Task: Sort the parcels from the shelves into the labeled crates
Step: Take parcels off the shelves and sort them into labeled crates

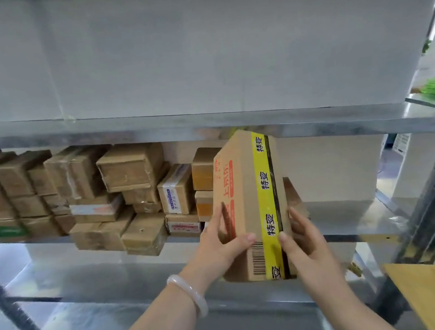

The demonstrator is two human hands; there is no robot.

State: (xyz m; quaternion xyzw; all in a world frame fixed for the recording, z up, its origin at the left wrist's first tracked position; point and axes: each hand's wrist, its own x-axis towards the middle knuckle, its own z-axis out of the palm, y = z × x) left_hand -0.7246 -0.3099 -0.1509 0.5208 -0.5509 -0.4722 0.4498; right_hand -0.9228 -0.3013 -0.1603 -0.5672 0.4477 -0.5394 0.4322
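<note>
Stacked parcels (108, 195) crowd the left; right of the taped carton (251, 201) the shelf deck (347, 218) lies open (white box (330, 170), seemingly, behind).

Left hand (219, 246) and right hand (306, 246) grip a yellow-taped parcel (251, 204) before the shelf (347, 222).

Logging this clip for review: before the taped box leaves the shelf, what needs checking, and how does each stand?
1. Left hand grips the taped box: ok.
2. Right hand holds its other side: ok.
3. Box clear of upper shelf edge: cannot tell.
4. Box clear of stacked parcels: cannot tell.
5. Barcode visible: ok.
6. Labeled crate in view: not ok.
</note>
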